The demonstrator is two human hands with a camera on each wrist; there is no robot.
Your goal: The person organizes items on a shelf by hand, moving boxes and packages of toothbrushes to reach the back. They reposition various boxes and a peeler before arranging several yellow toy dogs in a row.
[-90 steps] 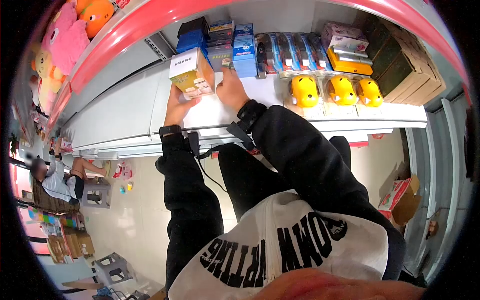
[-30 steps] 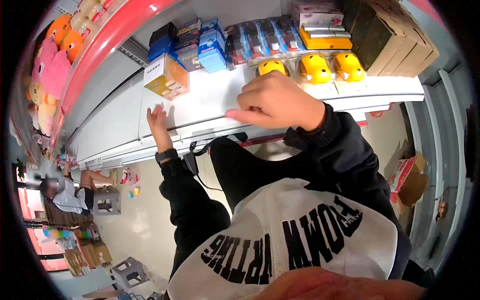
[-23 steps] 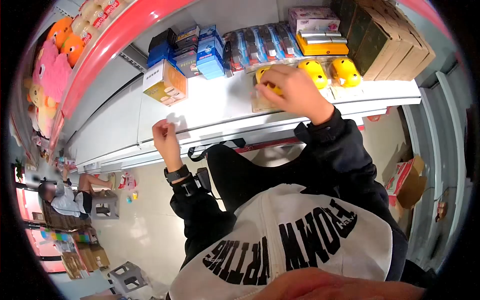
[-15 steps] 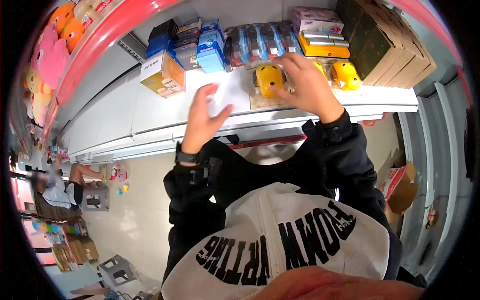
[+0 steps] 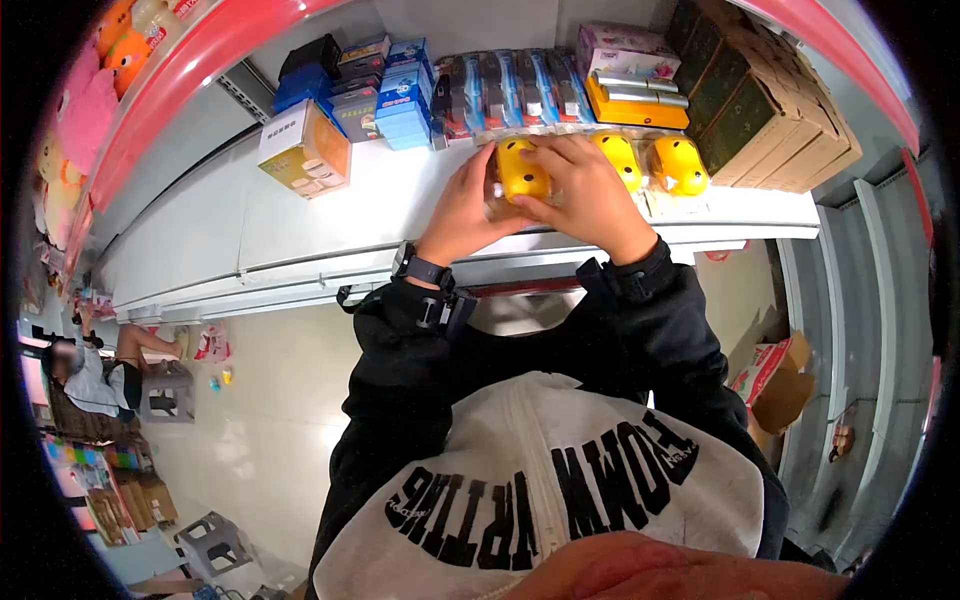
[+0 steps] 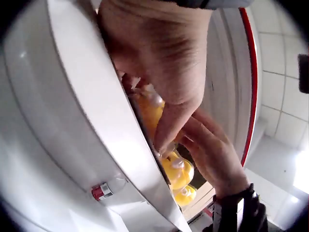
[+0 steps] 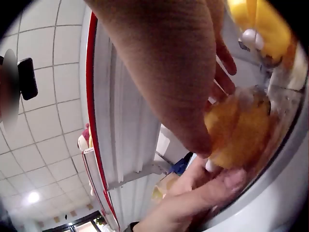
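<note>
A yellow toy (image 5: 520, 175) with black dots, in a clear blister pack on a card, lies near the shelf's front edge in the head view. My left hand (image 5: 458, 215) grips its left side, with the thumb along the front. From the right, my right hand (image 5: 588, 195) holds it, fingers bent over the top of the clear plastic. In the left wrist view the left thumb presses at the front of the packed toy (image 6: 150, 115). The right wrist view shows the packed toy (image 7: 239, 133) between both hands. Two similar toys (image 5: 617, 160) sit just to the right.
The white shelf (image 5: 380, 215) also bears an orange-and-white box (image 5: 308, 152) at left, blue boxes (image 5: 403, 108) and a row of blue blister packs (image 5: 515, 88) behind. Large cardboard cartons (image 5: 765, 105) stand at right. A red-edged shelf passes overhead; a person sits far left.
Both hands have left the orange-and-white box, which stays on the shelf. The right hand moved right to the leftmost yellow toy, and the left hand followed to its left side.
</note>
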